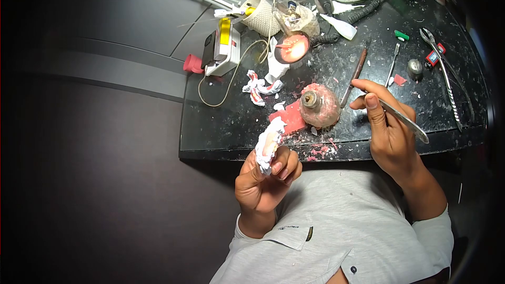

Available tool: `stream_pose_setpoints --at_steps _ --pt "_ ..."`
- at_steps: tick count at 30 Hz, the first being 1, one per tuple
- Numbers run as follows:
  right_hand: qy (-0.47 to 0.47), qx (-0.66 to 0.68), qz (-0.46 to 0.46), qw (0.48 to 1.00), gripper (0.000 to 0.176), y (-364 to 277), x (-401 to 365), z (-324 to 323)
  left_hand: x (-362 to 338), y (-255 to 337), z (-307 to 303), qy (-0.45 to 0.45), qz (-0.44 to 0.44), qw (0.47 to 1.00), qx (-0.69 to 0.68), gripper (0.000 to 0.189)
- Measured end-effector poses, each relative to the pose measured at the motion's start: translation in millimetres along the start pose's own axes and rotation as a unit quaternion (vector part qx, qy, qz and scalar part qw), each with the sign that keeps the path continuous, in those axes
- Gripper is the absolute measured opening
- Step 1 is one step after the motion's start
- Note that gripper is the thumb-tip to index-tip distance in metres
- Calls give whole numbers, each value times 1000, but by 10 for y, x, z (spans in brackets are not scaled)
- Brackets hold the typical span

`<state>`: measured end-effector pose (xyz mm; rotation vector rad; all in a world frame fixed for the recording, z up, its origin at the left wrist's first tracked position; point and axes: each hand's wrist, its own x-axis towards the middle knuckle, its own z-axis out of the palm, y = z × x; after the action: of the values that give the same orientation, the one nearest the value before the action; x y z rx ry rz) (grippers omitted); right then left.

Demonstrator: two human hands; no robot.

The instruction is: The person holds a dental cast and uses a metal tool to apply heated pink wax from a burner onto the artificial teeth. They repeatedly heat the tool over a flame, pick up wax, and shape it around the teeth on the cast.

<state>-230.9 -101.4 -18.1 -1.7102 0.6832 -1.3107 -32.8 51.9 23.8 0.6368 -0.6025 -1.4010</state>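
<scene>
My left hand [265,181] is closed around a rough white plaster-like cast [267,144] with a pale pinkish middle, raised in front of the bench edge. In my right hand [392,131] is a metal spatula [405,117], pinched between thumb and fingers, its broad rounded end pointing down to the right. Between the hands, on the bench, stands a round glass spirit lamp [321,109] smeared with pink wax. A pink wax sheet [288,119] lies beside it on the left. Just beyond my right fingertips rests a brown-handled carving tool [357,71].
A pan of pink wax [293,48] sits behind the lamp. Crumpled stained paper [258,90] lies to its left, near a white box [225,55]. Further right are a slim metal instrument [393,63], a metal cap [414,68], a red lighter [435,56] and pliers [447,76].
</scene>
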Motion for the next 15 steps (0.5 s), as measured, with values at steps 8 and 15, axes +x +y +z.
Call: stream_pose_setpoints --at_steps 8,15 --pt "-18 -18 61 998 31 -65 79 -147 53 -7 -124 24 45 999 0 30" --pt "-205 -481 32 852 37 -464 190 -807 150 -27 -602 3 70 996 -63 26"
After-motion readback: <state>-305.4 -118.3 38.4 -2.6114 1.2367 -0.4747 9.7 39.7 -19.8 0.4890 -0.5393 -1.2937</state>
